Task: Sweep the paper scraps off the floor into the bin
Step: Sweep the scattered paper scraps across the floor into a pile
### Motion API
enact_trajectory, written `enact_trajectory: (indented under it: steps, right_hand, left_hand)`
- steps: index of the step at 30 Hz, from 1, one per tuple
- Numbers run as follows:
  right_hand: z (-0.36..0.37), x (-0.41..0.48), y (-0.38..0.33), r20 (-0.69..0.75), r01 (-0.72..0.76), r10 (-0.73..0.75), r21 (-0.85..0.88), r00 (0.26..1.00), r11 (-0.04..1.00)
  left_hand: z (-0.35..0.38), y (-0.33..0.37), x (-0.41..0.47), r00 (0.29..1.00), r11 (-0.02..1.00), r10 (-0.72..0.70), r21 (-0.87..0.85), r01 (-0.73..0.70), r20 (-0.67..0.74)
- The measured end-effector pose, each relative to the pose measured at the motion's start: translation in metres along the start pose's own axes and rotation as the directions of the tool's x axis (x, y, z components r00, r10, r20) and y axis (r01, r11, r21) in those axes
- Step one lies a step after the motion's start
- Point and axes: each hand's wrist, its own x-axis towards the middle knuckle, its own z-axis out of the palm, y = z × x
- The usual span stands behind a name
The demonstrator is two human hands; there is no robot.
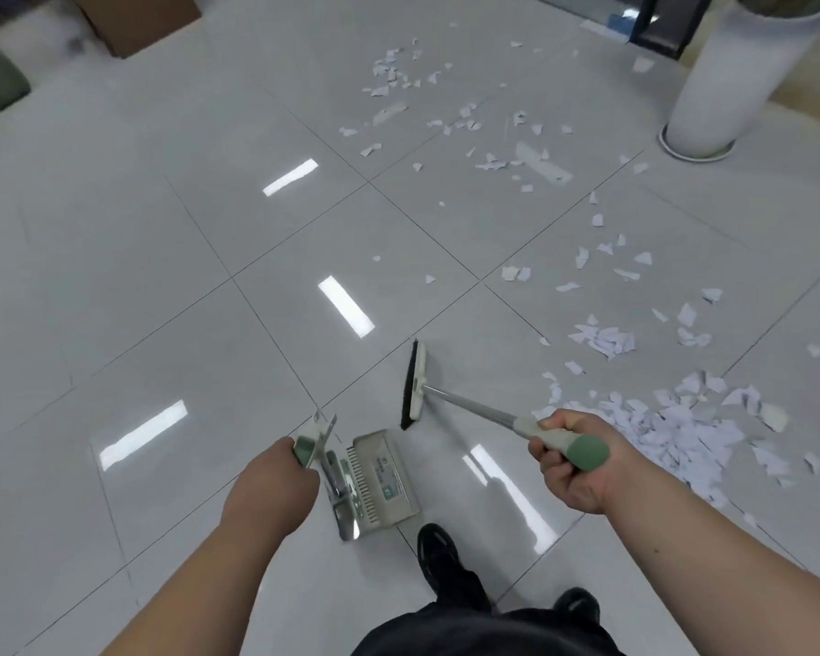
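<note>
Left grip (pixel 271 485) tight round plastic dustpan handle (pixel 307 448), right grip (pixel 573 462) round steel-shafted broom (pixel 469 406)

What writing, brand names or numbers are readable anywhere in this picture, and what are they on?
On the dustpan, a label: printed lines and small green marks, too blurred to read.
On the broom: no writing visible.
On the paper scraps: no print can be made out.
Nothing here is legible.
</note>
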Motion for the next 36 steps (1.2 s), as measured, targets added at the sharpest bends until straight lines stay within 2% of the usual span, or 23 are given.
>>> enact_trajectory:
  steps: [8, 16, 20, 27, 36]
  right_hand:
    - [-0.134, -0.062, -0.009, -0.082, 0.101, -0.093, 0.106, 0.992, 0.989]
    - [-0.258, -0.118, -0.002, -0.214, 0.204, -0.178, 0.108, 0.960, 0.973]
    - [-0.293, -0.137, 0.006, -0.221, 0.270, -0.243, 0.104, 0.945, 0.957]
    - [-0.347, -0.177, 0.034, -0.309, 0.430, -0.389, 0.075, 0.868, 0.900]
    - [-0.396, -0.205, 0.070, -0.490, 0.512, -0.423, 0.056, 0.762, 0.857]
  left_hand:
    - [0.041, 0.061, -0.061, 0.999, 0.998, 0.029, -0.054, -0.030, -0.024]
    - [0.085, 0.142, -0.115, 0.986, 0.986, 0.167, -0.024, -0.167, 0.026]
    - [0.108, 0.187, -0.136, 0.963, 0.964, 0.264, 0.023, -0.265, 0.049]
    - [0.131, 0.252, -0.164, 0.902, 0.901, 0.415, 0.080, -0.426, 0.123]
    - [0.147, 0.318, -0.178, 0.827, 0.817, 0.527, 0.149, -0.557, 0.197]
